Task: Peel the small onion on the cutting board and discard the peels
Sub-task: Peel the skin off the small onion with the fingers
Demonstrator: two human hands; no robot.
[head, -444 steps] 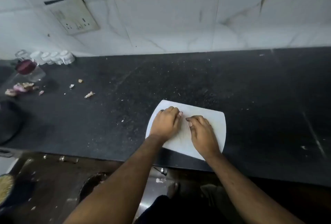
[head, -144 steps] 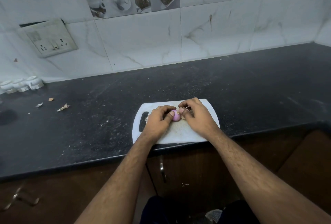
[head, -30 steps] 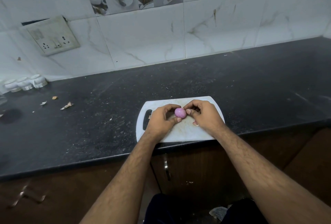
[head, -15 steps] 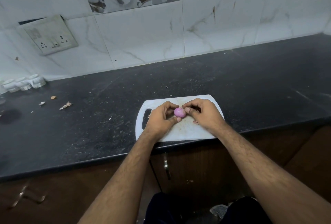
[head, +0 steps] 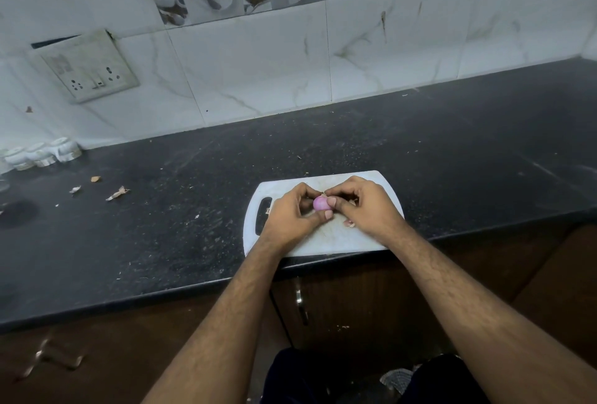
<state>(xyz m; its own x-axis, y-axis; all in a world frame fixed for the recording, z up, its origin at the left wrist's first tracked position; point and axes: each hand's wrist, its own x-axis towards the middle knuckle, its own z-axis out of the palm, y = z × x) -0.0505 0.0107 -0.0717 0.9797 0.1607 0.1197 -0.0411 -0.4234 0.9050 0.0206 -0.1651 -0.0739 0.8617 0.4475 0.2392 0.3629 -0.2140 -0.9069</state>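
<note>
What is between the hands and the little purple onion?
Nothing. The left hand and the right hand both touch the small onion directly, holding it between their fingers just above the white cutting board.

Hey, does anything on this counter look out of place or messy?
Yes: dry peel scraps lie scattered on the black countertop far left of the white cutting board, and the grey wall switch plate hangs crooked.

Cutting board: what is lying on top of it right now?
On the cutting board: both hands, left hand and right hand, pinching the small onion, plus peel scraps. Anything beneath the hands is hidden.
</note>
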